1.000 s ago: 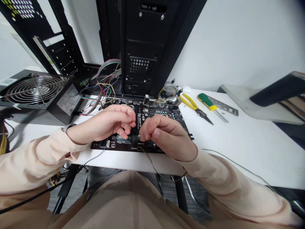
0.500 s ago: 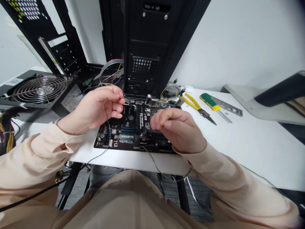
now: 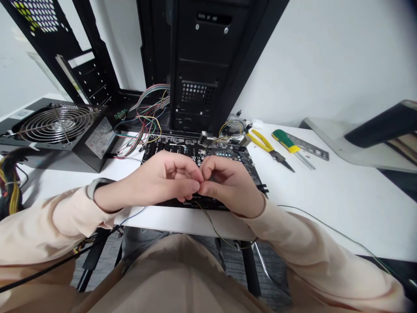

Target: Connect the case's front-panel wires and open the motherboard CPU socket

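Note:
My left hand [image 3: 159, 178] and my right hand [image 3: 233, 184] meet at the fingertips above the near part of a black motherboard [image 3: 249, 163]. Both are closed in a pinch, thumbs against fingers. Whatever lies between the fingertips is too small or hidden to make out. A thin dark green and yellowish wire [image 3: 210, 221] runs from just below the fingers over the table's front edge. Much of the board is covered by my hands, while its far edge with ports stays visible.
A power supply [image 3: 97, 139] with a fan grille sits left, beside loose coloured wires [image 3: 143, 130]. Behind the board rises a black computer case [image 3: 202, 56]. Yellow-handled pliers [image 3: 267, 145], a green-yellow screwdriver [image 3: 289, 143] and a slotted metal plate [image 3: 312, 148] lie on the white table [image 3: 325, 195] at right.
My hands were apart over the board; the left has moved right and down, the right slightly down and left, until their fingertips meet. More coloured wires show behind my left hand.

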Demonstrator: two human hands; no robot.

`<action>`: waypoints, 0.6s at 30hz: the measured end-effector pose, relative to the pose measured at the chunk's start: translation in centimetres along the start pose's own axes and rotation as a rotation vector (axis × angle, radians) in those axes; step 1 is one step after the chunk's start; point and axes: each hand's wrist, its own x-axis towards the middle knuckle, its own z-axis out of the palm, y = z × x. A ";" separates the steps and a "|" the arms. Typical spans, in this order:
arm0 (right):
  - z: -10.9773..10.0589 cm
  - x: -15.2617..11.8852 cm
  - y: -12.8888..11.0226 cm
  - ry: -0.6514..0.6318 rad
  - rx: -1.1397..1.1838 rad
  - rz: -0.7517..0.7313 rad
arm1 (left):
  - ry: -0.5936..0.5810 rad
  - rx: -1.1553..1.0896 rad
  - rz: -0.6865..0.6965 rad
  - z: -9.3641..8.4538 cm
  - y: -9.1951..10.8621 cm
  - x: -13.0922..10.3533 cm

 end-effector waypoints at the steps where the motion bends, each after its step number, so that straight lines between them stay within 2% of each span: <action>1: 0.0 0.0 0.2 -0.029 0.042 0.050 | -0.014 -0.028 -0.012 0.2 0.0 -0.1; 4: 0.0 0.2 0.6 -0.128 0.184 0.176 | -0.026 -0.088 -0.048 0.3 0.1 -0.2; 8: 0.0 0.3 0.5 -0.213 0.278 0.241 | -0.017 -0.045 -0.092 0.2 0.0 -0.2; 13: 0.1 0.4 -0.3 -0.177 0.266 0.229 | -0.030 -0.039 -0.058 0.3 -0.2 -0.1; 18: 0.3 0.3 -0.7 -0.093 0.195 0.157 | 0.015 -0.031 -0.023 0.6 -0.3 -0.2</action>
